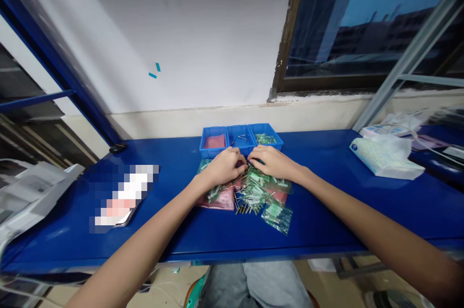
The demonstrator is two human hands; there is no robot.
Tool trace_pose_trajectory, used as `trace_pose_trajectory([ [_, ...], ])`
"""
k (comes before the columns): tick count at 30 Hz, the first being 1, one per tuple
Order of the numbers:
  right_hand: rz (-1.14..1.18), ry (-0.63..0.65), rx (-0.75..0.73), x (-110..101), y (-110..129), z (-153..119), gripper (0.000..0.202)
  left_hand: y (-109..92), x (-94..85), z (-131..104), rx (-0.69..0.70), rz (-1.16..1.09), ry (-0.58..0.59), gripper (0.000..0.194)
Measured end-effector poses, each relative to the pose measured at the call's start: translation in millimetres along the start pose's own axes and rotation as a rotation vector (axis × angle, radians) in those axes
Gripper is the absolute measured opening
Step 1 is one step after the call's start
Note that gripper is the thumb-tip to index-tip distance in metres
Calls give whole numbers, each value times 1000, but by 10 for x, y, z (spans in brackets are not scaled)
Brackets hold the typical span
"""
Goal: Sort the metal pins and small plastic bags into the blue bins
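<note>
Metal pins (243,209) lie loose in a mixed pile on our blue table (319,216), in front of us and just this side of three blue bins (239,148). Around and over them we see green packets (255,194) and pink packets (223,200); one clear green packet (277,217) lies at the near right edge of the pile.

We have both hands over the far part of the pile, close together with a narrow gap between them. Our left hand (227,165) has its fingers curled down by the pins; our right hand (270,160) bends its fingers down beside the green packets. The fingertips are too hidden for us to tell whether either hand grips anything.

The bins stand side by side: the left one holds something pink (215,141), the middle one a few thin metal pieces (242,138), the right one green packets.

To our left lie a partly pixelated object (126,197) and, beyond it at the table's side, white boxes (32,192). A small black object (118,148) rests near the far left corner. To our right we see a tissue pack (386,158) with a tissue sticking out.
</note>
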State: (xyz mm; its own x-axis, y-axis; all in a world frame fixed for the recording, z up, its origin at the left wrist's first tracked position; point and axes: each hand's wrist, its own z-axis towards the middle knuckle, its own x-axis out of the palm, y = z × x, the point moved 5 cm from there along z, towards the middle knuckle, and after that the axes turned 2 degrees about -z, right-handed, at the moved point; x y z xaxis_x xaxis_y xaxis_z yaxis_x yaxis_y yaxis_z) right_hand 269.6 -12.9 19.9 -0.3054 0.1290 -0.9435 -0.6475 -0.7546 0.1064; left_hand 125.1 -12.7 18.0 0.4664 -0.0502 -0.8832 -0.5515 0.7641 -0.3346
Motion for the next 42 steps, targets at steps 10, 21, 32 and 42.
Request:
trace_pose_trajectory([
  [10,-25,27,-15,44,-13,2,21,52,12,9,-74,-100,-12,8],
  [21,-24,22,-18,64,-27,9,22,59,13,-7,-132,-220,-63,9],
  [32,18,5,28,76,-63,1,23,143,90,0,-189,-432,-188,14],
  [42,8,21,30,93,-60,17,25,91,116,-5,-158,-344,-149,22],
])
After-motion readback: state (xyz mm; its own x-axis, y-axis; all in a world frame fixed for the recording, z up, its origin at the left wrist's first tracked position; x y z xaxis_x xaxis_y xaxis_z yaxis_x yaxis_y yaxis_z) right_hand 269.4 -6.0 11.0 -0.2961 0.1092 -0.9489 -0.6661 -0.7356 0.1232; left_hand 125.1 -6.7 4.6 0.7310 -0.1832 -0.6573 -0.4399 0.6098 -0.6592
